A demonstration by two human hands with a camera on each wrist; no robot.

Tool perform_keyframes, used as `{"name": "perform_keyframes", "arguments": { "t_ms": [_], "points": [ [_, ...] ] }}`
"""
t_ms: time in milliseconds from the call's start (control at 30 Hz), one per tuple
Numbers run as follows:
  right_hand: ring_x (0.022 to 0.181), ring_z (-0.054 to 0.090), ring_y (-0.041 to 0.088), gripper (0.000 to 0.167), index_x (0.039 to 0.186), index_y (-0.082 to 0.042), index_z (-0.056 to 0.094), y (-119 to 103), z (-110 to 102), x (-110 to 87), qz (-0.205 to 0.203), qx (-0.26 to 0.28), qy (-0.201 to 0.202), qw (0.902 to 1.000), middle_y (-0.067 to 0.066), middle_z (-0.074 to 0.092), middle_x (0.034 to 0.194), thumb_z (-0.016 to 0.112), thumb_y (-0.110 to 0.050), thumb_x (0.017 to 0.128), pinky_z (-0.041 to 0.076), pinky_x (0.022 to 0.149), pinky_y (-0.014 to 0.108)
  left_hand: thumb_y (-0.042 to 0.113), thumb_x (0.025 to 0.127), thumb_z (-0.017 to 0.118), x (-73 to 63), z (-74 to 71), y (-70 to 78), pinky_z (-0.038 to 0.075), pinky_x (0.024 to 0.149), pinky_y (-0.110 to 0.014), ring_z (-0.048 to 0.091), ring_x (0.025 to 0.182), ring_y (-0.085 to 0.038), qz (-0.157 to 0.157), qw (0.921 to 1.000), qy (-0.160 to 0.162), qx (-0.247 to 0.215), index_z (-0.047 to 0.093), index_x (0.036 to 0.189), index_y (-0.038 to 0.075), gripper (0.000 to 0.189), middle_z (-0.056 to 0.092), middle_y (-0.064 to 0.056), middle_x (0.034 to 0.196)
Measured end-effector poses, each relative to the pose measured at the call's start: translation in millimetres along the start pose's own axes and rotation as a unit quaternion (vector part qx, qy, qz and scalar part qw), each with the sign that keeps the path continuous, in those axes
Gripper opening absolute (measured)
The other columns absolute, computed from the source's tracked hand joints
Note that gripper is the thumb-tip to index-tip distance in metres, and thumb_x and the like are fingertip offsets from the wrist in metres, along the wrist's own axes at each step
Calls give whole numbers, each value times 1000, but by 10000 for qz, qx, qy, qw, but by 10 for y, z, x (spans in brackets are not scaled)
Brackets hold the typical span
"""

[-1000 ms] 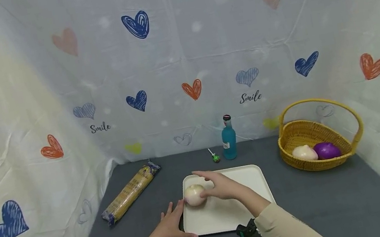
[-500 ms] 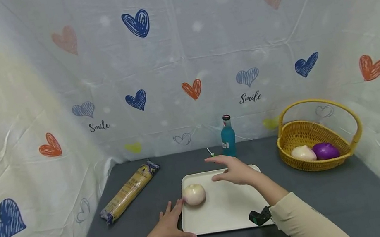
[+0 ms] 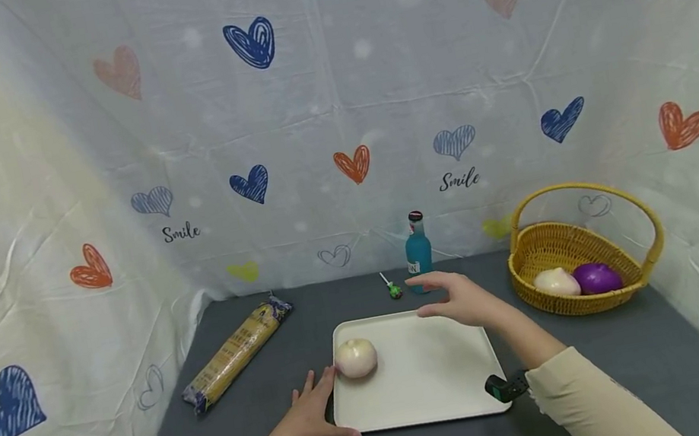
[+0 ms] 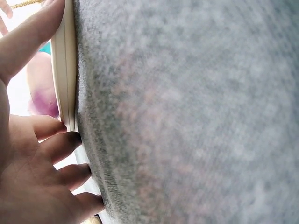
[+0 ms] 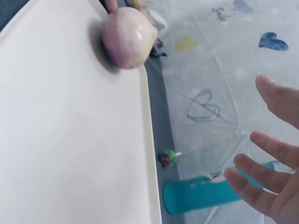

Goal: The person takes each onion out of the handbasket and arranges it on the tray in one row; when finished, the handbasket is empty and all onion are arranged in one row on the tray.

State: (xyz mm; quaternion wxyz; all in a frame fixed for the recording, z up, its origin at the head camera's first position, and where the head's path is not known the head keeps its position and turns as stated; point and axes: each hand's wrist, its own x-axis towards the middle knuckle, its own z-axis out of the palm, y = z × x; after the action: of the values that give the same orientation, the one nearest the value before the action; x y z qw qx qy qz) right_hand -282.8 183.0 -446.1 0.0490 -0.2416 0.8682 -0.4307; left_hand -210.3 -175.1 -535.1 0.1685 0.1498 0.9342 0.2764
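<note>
A pale pinkish onion (image 3: 355, 358) sits at the left end of the white tray (image 3: 432, 381); the right wrist view shows the onion's (image 5: 129, 37) purple side and pointed top. My left hand (image 3: 307, 419) rests at the tray's left edge with its fingers spread. In the left wrist view its thumb and fingertips touch or nearly touch the tray's rim (image 4: 65, 70). My right hand (image 3: 463, 299) hovers over the tray's back right part, fingers apart, holding nothing. It partly covers the base of a blue bottle (image 3: 418, 253) in the head view.
A green-wrapped lollipop (image 3: 394, 290) lies behind the tray, left of the bottle. To the left lies a long yellow packet (image 3: 236, 354), its contents unclear. A yellow wicker basket (image 3: 552, 246) at right holds a white onion (image 3: 556, 283) and a purple one (image 3: 597, 277).
My right hand has let go of the onion and moved right and back, away from it. The onion stays on the tray. My left hand has kept its place.
</note>
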Motion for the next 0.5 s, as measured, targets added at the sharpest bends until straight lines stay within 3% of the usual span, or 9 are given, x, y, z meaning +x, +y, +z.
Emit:
{"name": "perform_keyframes", "arguments": {
  "t_ms": [500],
  "points": [
    [134,51,42,58,145,-18,55,295,-675,-252,42,-127,-84,9999,15,51,151,74,-34,93,49,102,58,58,66,88,-15,-10,-6,6,115,-76,8,153,-49,2,10000,-31,-67,22,160,4,127,25,-17,166]
  ]
}}
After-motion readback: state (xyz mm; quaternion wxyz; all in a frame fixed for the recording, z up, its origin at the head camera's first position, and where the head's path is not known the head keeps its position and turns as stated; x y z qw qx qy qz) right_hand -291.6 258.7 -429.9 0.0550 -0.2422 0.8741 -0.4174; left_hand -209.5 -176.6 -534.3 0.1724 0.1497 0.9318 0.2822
